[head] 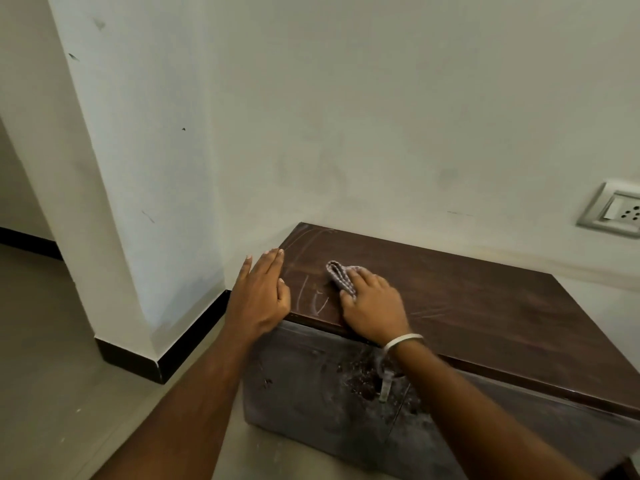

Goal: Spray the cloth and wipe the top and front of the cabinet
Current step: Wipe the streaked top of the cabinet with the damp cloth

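A low dark-brown wooden cabinet (pixel 467 299) stands against the wall, its top scratched and streaked near the left end. Its front (pixel 311 386) is dusty, with a worn patch and a small metal handle. My right hand (pixel 372 308) presses a folded checked cloth (pixel 341 275) flat on the top near the front left corner. My left hand (pixel 261 294) lies flat over the cabinet's left edge, fingers together, holding nothing. No spray bottle is in view.
A white wall runs behind the cabinet, and a white pillar (pixel 131 202) with black skirting juts out on the left. A wall socket (pixel 613 211) sits at the right edge above the cabinet. Beige floor tiles (pixel 52 375) spread to the left.
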`<state>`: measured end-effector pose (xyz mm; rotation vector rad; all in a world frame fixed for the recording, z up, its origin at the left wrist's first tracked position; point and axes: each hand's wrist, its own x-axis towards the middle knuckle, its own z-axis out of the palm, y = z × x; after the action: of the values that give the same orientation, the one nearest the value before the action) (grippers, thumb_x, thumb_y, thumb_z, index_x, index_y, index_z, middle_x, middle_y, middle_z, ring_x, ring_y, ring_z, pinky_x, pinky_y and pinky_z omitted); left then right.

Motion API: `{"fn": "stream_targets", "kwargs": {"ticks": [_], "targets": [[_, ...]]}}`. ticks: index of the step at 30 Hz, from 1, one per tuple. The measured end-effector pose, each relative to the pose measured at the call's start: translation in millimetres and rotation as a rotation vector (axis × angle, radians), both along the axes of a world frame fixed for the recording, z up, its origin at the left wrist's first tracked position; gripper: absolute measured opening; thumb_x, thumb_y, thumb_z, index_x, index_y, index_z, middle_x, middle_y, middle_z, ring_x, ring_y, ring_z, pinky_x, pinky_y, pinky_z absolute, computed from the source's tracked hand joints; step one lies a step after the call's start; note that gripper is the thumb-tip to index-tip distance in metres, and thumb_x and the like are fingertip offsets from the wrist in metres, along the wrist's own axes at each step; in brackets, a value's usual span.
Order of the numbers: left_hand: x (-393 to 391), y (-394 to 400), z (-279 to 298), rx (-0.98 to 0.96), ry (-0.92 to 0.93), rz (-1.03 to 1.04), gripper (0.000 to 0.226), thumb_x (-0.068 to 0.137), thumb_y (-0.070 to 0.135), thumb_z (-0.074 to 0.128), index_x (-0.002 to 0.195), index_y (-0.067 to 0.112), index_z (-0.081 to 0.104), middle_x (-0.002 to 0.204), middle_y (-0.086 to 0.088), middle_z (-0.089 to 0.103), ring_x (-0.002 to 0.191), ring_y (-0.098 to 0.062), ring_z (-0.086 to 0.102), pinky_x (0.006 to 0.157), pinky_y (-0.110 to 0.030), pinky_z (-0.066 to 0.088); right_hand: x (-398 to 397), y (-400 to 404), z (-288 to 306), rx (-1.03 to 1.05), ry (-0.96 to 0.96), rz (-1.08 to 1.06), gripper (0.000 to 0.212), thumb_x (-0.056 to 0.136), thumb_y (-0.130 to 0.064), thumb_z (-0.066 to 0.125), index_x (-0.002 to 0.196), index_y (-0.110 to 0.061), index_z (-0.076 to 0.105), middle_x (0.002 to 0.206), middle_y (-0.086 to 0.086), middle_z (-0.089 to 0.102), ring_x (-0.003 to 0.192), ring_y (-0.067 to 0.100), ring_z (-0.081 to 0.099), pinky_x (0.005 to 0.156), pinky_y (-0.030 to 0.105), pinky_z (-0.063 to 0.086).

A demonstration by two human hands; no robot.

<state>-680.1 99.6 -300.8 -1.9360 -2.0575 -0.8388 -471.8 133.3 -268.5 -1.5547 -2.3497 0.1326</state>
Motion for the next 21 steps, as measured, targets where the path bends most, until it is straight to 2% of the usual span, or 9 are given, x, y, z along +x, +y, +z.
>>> {"fn": "stream_targets", "kwargs": {"ticks": [5, 10, 15, 21], "targets": [[-24.6, -9.3, -6.0, -0.062, -0.078, 0.091, 0.068, 0.085, 0.031, 0.024, 0.149, 0.009, 0.028, 0.156, -0.007, 0.029, 0.145, -0.019, 0.024, 0.121, -0.039, 0.01, -47.7, -35.6, -5.8, 0.044, 0.036, 0.2, 0.058, 0.096, -0.043, 0.038, 0.15, -0.024, 0.031, 0.157, -0.001, 0.031, 0.143, 0.02, 0.028, 0.118, 0.039, 0.024], [-23.7, -6.5, -5.0, -0.081, -0.19, 0.058, 0.068, 0.086, 0.031, 0.024, 0.15, 0.01, 0.023, 0.158, -0.006, 0.023, 0.146, -0.02, 0.02, 0.121, -0.038, 0.012, -36.5, -38.1, -5.3, 0.039, 0.061, 0.271, 0.055, 0.097, -0.044, 0.037, 0.149, -0.027, 0.032, 0.156, -0.005, 0.032, 0.143, 0.016, 0.029, 0.118, 0.037, 0.025], [-19.7, -2.4, -4.3, -0.066, -0.304, 0.024, 0.054, 0.098, 0.014, 0.038, 0.15, 0.008, 0.025, 0.158, -0.007, 0.024, 0.145, -0.02, 0.022, 0.121, -0.037, 0.013, 25.2, -38.5, -6.3, 0.081, 0.062, 0.088, 0.053, 0.097, -0.044, 0.037, 0.148, -0.027, 0.036, 0.154, -0.005, 0.037, 0.139, 0.015, 0.036, 0.116, 0.035, 0.029], [-19.9, -6.5, -2.9, -0.137, -0.443, -0.004, 0.051, 0.101, 0.017, 0.034, 0.15, 0.009, 0.025, 0.157, -0.007, 0.024, 0.144, -0.019, 0.024, 0.118, -0.029, 0.015, 127.4, -36.1, -6.4, 0.055, 0.031, -0.27, 0.053, 0.097, -0.042, 0.038, 0.148, -0.026, 0.036, 0.153, -0.001, 0.038, 0.137, 0.019, 0.04, 0.113, 0.039, 0.036]]}}
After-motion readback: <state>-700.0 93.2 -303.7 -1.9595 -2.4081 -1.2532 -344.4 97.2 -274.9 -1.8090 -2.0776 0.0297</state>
